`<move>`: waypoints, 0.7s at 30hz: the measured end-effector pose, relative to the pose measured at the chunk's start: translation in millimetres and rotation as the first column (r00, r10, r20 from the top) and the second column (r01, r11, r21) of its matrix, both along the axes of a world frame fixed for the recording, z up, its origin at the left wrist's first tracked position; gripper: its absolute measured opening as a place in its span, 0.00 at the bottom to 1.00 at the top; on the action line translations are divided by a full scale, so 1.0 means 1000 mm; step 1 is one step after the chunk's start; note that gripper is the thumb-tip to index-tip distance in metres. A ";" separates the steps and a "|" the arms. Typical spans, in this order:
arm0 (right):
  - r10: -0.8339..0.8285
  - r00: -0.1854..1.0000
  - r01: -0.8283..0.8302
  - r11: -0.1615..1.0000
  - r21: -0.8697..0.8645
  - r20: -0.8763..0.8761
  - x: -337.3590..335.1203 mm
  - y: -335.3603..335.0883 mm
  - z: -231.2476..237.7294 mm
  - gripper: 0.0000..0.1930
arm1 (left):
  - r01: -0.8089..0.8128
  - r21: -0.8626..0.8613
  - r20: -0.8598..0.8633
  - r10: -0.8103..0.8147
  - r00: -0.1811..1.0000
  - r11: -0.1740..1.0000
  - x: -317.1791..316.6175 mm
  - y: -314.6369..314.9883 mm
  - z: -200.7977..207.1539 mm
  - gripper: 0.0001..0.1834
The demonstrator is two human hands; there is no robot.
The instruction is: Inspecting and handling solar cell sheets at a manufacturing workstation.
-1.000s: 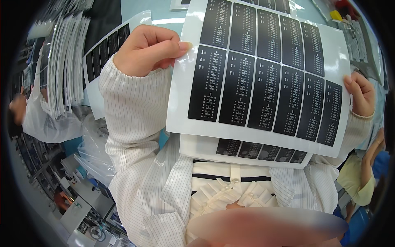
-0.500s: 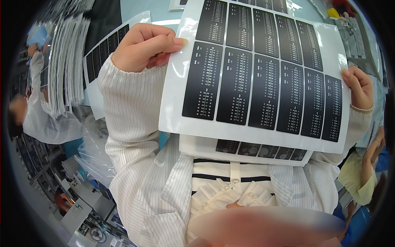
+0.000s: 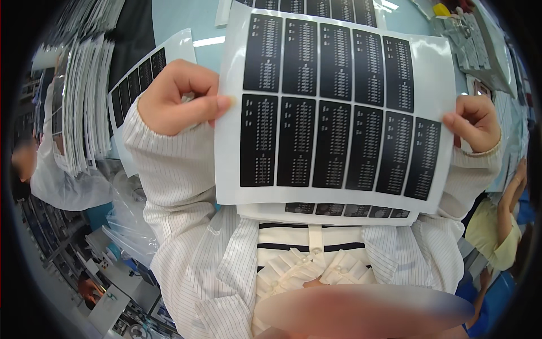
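A white sheet of black rectangular labels [image 3: 333, 144] is stretched between my two hands, its rows of printed black panels facing up toward me. My left hand [image 3: 180, 101] pinches its left edge between thumb and bent fingers. On the opposite edge, my right hand [image 3: 473, 123] grips with the thumb on top and the fingers curled. Below the held sheet, near my chest, lies a stack of similar sheets [image 3: 327, 217], mostly covered by it. Another label sheet [image 3: 135, 85] rests on the table behind my left forearm.
On the left stand upright bundles of sheets [image 3: 84, 107], next to a clear plastic bag [image 3: 132, 212]. The pale table [image 3: 180, 17] stretches away at the top. A grey tray-like rack [image 3: 480, 51] sits at the far right. A person in yellow [image 3: 494, 231] is at the right rim.
Both hands have come down toward me and slightly left with the label sheet. It now covers more of the stack beneath, and more of a sheet behind it shows at the top.
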State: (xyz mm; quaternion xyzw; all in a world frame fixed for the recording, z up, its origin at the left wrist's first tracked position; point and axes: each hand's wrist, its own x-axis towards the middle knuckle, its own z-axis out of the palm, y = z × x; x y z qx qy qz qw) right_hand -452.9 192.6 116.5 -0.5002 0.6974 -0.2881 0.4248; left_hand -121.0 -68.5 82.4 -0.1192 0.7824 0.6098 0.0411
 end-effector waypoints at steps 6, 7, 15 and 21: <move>0.293 0.956 -0.293 0.954 -0.060 0.003 0.003 -0.004 -0.007 0.14 | 0.061 -0.077 0.019 -0.059 0.998 0.995 0.015 0.017 -0.007 0.14; 0.287 0.958 -0.287 0.956 -0.058 -0.001 0.002 -0.004 -0.006 0.14 | 0.067 -0.077 0.015 -0.066 0.998 0.995 0.018 0.021 -0.008 0.14; 0.250 0.968 -0.252 0.961 0.114 0.039 0.004 -0.018 -0.011 0.15 | -0.205 -0.613 -0.183 0.116 0.976 0.763 0.028 0.071 0.026 0.20; 0.183 0.983 -0.183 0.973 0.142 0.011 0.011 -0.004 -0.010 0.13 | -0.005 -0.776 -0.085 -0.096 0.992 0.630 0.017 0.107 0.017 0.37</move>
